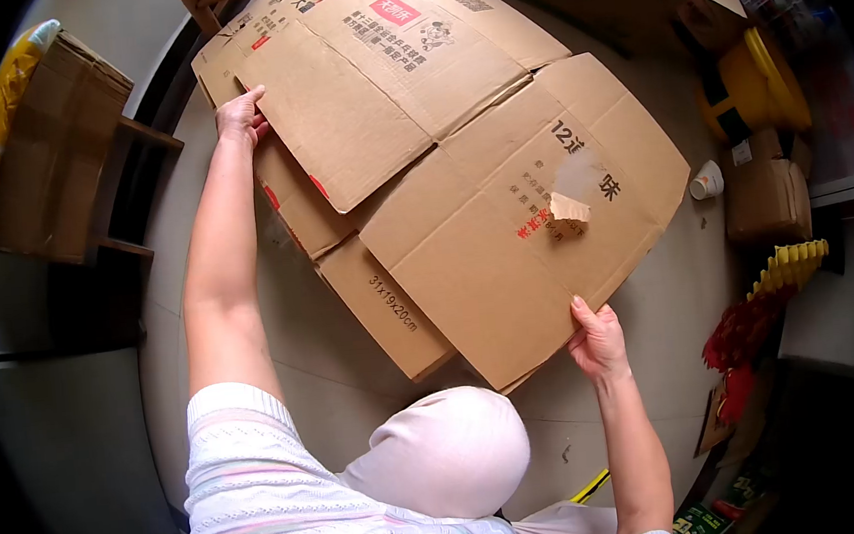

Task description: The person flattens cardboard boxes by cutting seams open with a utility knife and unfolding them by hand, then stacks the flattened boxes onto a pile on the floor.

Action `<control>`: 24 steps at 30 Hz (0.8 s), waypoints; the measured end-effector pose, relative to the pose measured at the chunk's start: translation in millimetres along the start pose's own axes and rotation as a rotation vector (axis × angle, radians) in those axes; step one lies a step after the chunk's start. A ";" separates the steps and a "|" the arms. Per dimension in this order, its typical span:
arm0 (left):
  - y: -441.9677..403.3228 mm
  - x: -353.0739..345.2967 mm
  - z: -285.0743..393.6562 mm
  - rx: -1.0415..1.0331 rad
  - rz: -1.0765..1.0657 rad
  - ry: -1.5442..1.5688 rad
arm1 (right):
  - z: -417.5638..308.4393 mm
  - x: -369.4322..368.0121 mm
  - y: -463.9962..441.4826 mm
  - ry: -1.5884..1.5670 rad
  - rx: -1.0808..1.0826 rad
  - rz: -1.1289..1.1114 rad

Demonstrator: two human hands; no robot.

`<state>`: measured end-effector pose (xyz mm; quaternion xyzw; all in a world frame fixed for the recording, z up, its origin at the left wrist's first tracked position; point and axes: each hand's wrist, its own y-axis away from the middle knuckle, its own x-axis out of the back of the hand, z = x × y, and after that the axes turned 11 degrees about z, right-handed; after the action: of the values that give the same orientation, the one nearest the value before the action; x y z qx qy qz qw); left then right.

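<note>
Grips flattened cardboard (480,177), spread from centre toward twelve o'clock, with left hand (243,118) closed on one edge at ten and right hand (596,339) pinching another at four, probably to steady both sides.

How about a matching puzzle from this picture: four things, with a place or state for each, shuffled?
Things:
1. Left hand
2. Right hand
3. White cup
4. Knee

Places and states:
A. Beside the small brown box
B. Covered in pale cloth
C. Gripping the cardboard panel printed "12"
D. Gripping the flattened cardboard at its left edge

Pairs: 1-D, 2-C, 3-A, 4-B
</note>
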<state>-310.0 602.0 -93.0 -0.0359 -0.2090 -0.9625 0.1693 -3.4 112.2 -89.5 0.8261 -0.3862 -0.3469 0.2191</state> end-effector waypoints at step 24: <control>-51.3 62.1 -38.6 -0.111 0.109 -0.008 | 57.2 -95.4 9.7 0.396 -0.226 -0.096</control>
<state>-385.8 610.6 -139.5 -0.0602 -0.1537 -0.9618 0.2182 -94.5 176.3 -82.8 0.8656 -0.2546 -0.2291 0.3652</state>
